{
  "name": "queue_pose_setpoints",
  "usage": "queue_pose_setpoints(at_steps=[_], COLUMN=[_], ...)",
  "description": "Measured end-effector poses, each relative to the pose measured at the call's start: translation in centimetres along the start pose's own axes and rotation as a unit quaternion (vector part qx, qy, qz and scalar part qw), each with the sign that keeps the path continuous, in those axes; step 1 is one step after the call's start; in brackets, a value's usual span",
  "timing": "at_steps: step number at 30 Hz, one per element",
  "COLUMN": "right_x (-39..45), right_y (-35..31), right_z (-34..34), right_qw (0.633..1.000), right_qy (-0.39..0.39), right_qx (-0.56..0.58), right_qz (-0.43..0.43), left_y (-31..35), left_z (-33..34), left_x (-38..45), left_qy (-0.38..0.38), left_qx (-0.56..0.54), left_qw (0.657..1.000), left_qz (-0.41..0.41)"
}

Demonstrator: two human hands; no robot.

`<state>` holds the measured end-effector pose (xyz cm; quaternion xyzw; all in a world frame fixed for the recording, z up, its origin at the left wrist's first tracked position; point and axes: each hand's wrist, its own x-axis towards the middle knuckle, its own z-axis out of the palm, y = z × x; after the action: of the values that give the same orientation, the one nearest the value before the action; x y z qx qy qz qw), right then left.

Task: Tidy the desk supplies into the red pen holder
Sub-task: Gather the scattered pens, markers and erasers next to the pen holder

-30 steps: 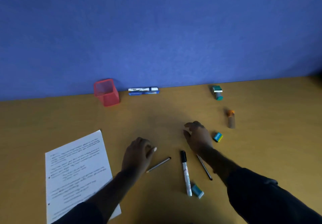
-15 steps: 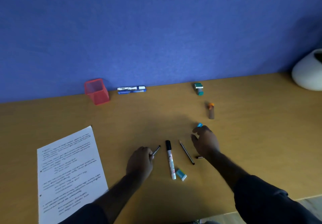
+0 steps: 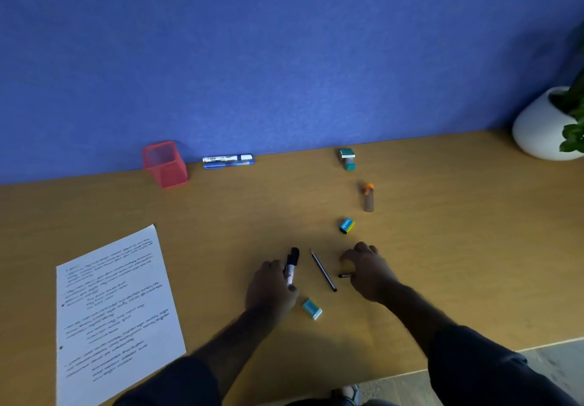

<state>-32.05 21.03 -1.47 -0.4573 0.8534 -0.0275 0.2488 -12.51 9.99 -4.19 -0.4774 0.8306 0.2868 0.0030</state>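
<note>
The red mesh pen holder (image 3: 164, 164) stands at the back left of the desk, against the blue wall. My left hand (image 3: 270, 290) grips the white marker with the black cap (image 3: 292, 263), whose cap end points away from me. My right hand (image 3: 369, 271) is curled over a short dark pen (image 3: 344, 276), and only the pen's end sticks out to the left. A thin dark pencil (image 3: 323, 270) lies between my hands. A teal eraser (image 3: 312, 308) lies just right of my left hand.
Two pens, one white and one blue (image 3: 228, 161), lie by the wall right of the holder. A teal stamp-like block (image 3: 347, 158), an orange-capped tube (image 3: 368, 197) and a blue-yellow block (image 3: 347, 226) form a line beyond my right hand. A written sheet (image 3: 117, 311) lies left, and a white plant pot (image 3: 543, 127) stands far right.
My left hand moved right from the grey pencil onto the marker and closed round it. My right hand drew back from the blue-yellow block. The camera shifted, bringing the plant pot into view.
</note>
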Motion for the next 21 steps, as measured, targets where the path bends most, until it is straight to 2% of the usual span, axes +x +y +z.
queue_pose_setpoints(at_steps=[9, 13, 17, 21], right_x=[0.6, 1.1, 2.1, 3.0], right_y=[-1.1, -2.2, -3.1, -3.5], right_z=[0.1, 0.2, 0.1, -0.2], right_qw=[0.991, 0.980, 0.977, 0.960], right_qy=[0.035, 0.029, 0.010, 0.022], right_qx=[-0.086, -0.094, -0.073, -0.134], right_qz=[-0.098, -0.173, -0.202, -0.243], left_y=[-3.5, -4.8, -5.4, -5.6], left_z=[-3.3, -4.4, -4.9, -5.2], left_x=[2.2, 2.7, 3.0, 3.2], left_qy=[0.046, 0.043, 0.045, 0.038], left_qx=[0.073, 0.081, 0.086, 0.097], left_qw=[0.996, 0.995, 0.995, 0.994], left_qz=[0.026, 0.029, 0.027, 0.029])
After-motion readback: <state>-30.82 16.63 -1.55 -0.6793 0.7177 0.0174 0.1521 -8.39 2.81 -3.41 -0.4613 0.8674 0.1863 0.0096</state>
